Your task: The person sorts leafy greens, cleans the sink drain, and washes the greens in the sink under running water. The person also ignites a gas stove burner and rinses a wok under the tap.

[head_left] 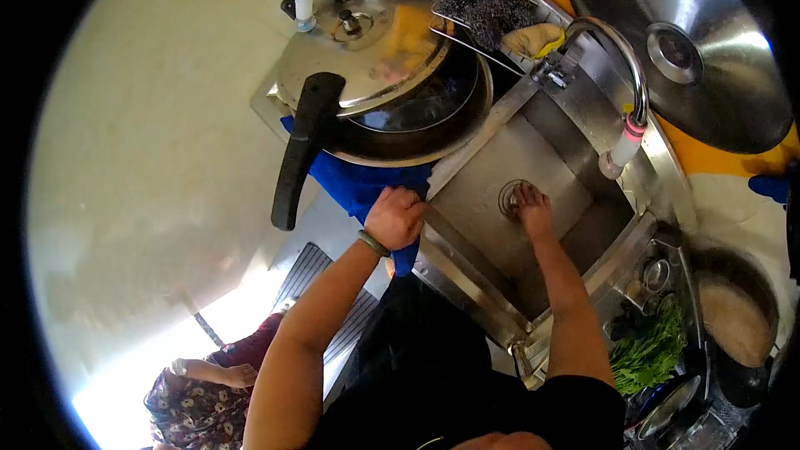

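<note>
My left hand (395,217), with a bracelet at the wrist, is closed at the left front edge of the steel sink (492,150), on a blue cloth (354,186). The cloth hangs over the edge below a pan and lid. My right hand (532,207) reaches down inside the sink, its fingers at the round drain (512,200). Its fingertips are partly hidden there, and whether they hold anything is unclear. A curved faucet (637,92) with a pink-ringed white nozzle arches over the sink's right side.
Left of the sink stands a large pan with a steel lid (375,58) and black handle. A rack holds scouring pads (492,10). A big lid (708,42) lies at upper right, leafy greens (654,346) at lower right. Another person (212,392) is at lower left.
</note>
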### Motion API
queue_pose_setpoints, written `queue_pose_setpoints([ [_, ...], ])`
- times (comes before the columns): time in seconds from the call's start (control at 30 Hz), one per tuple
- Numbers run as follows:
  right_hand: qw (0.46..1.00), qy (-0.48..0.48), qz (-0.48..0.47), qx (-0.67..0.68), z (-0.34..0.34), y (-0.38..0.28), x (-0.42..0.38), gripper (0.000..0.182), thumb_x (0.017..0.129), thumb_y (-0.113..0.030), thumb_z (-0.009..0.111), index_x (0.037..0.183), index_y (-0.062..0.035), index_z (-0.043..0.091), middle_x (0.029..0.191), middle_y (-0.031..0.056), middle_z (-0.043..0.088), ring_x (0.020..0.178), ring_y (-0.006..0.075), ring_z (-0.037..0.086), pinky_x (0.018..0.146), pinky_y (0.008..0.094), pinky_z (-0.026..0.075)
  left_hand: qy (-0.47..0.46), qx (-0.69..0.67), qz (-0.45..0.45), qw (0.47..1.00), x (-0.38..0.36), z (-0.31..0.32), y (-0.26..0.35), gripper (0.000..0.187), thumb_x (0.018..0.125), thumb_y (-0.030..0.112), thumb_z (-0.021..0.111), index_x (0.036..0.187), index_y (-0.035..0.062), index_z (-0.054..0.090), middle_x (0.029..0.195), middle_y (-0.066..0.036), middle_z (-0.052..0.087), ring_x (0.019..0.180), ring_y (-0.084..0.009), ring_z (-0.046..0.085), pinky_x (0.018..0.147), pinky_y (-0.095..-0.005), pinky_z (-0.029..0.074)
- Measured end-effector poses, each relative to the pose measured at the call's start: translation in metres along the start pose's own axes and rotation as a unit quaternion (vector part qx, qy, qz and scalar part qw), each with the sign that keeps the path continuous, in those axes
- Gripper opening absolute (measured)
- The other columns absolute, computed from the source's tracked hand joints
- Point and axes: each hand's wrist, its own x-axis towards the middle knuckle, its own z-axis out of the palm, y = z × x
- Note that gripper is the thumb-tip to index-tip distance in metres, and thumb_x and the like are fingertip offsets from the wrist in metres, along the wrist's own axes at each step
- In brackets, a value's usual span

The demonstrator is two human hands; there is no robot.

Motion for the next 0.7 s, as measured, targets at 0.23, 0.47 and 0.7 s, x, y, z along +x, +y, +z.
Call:
queue_pose_setpoints([
  [0.23,0.935,0.279,0.094,0.2,-0.162,-0.005,0.108,0.043,0.084,-0.021,0.058,0.124,-0.0081,0.049,0.121,0.0178,0.052,0.114,0.0345,0.048,0.096,0.0439,0.037,-0.01,0.002,-0.003,1.0,0.0,0.0,0.0,0.023,0.065,0.014,0.063,0.087,0.0084,0.062,0.085,-0.008,0.055,0.083,-0.0254,0.053,0.073,-0.0365,0.039],
  [0.47,0.884,0.274,0.152,0.345,-0.229,0.009,0.168,0.039,0.084,-0.013,0.057,0.12,-0.0019,0.048,0.113,0.017,0.057,0.107,0.0313,0.054,0.092,0.0355,0.041,0.006,0.018,-0.005,1.0,0.001,-0.002,0.004,0.022,0.066,0.015,0.063,0.087,0.0097,0.062,0.086,-0.008,0.055,0.084,-0.0261,0.052,0.073,-0.0379,0.039],
  [0.7,0.393,0.229,0.264,0.851,-0.142,0.01,0.061,0.019,0.087,-0.017,0.056,0.101,-0.0045,0.055,0.104,0.0102,0.06,0.092,0.0225,0.059,0.072,0.0313,0.051,0.024,0.014,0.005,1.0,0.002,-0.001,0.01,0.02,0.064,0.012,0.061,0.085,0.0105,0.061,0.079,-0.008,0.052,0.078,-0.0274,0.051,0.07,-0.0394,0.038],
])
